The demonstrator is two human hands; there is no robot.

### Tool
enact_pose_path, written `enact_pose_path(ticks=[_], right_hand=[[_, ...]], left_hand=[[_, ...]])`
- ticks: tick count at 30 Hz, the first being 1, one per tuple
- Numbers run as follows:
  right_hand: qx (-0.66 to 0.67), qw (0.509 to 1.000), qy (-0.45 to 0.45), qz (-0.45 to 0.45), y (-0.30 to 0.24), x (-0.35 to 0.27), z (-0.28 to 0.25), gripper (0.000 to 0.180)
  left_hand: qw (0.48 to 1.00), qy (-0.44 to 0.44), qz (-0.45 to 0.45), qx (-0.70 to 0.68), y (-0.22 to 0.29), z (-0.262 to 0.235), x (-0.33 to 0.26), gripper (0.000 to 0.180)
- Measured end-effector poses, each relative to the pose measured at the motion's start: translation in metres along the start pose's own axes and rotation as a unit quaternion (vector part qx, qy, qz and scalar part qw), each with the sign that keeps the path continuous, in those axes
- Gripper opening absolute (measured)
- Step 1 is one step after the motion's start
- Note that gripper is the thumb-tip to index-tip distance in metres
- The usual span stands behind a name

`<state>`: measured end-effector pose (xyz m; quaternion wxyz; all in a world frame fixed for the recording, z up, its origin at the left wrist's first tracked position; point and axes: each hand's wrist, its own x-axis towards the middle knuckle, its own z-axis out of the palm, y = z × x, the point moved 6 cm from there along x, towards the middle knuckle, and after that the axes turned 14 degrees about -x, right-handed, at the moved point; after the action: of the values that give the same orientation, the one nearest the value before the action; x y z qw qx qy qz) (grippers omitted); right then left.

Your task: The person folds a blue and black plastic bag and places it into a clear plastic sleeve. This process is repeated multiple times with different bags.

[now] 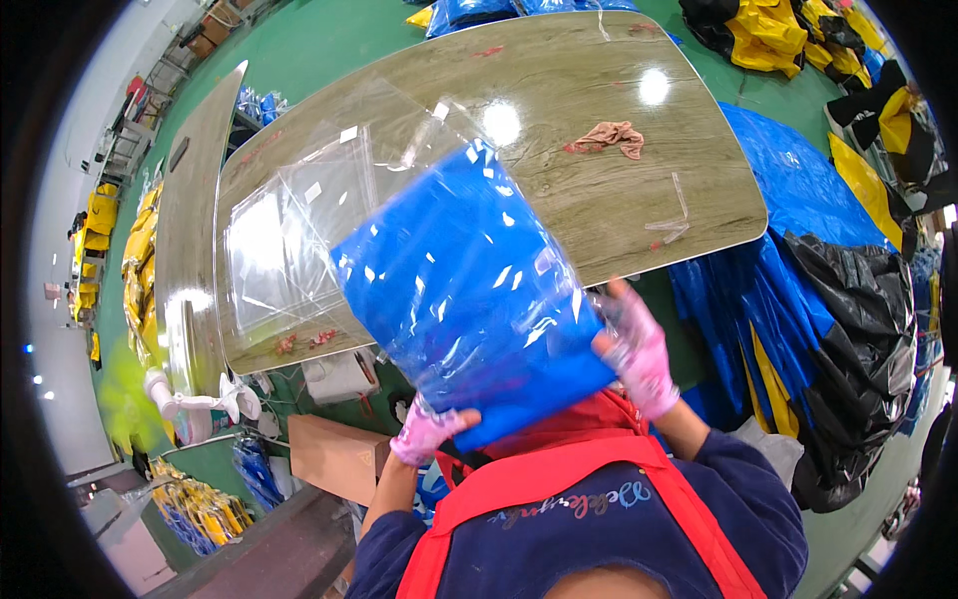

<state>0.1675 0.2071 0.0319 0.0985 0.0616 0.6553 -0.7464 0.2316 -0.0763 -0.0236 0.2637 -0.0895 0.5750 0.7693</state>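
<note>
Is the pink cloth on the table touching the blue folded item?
No, the pink cloth lies alone on the table, apart from the blue folded item.

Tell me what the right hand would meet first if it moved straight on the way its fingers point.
The right hand already grips the clear bag with the folded blue item. Going up and left, it would probably press further into that, though depth is unclear.

Left hand: grips the blue folded garment at its lower corner.
Right hand: holds the clear plastic bag around it.
Table: wood-grain, below.
</note>
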Motion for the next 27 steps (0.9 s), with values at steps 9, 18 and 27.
enact_pose_path(ticks=[9, 18, 27], right_hand=[[0.027, 0.992, 0.103, -0.068, -0.019, 0.062, 0.001, 0.054], [-0.362, 0.802, 0.075, -0.47, -0.066, 0.049, -0.001, 0.066], [0.015, 0.896, 0.303, -0.323, -0.069, 0.083, -0.033, 0.042]], left_hand=[[0.943, 0.027, 0.029, 0.331, 0.014, 0.057, 0.063, 0.039], [0.645, -0.073, 0.406, 0.644, 0.244, 0.123, 0.088, 0.096], [0.639, 0.274, 0.605, 0.386, 0.182, 0.132, 0.08, 0.077]])
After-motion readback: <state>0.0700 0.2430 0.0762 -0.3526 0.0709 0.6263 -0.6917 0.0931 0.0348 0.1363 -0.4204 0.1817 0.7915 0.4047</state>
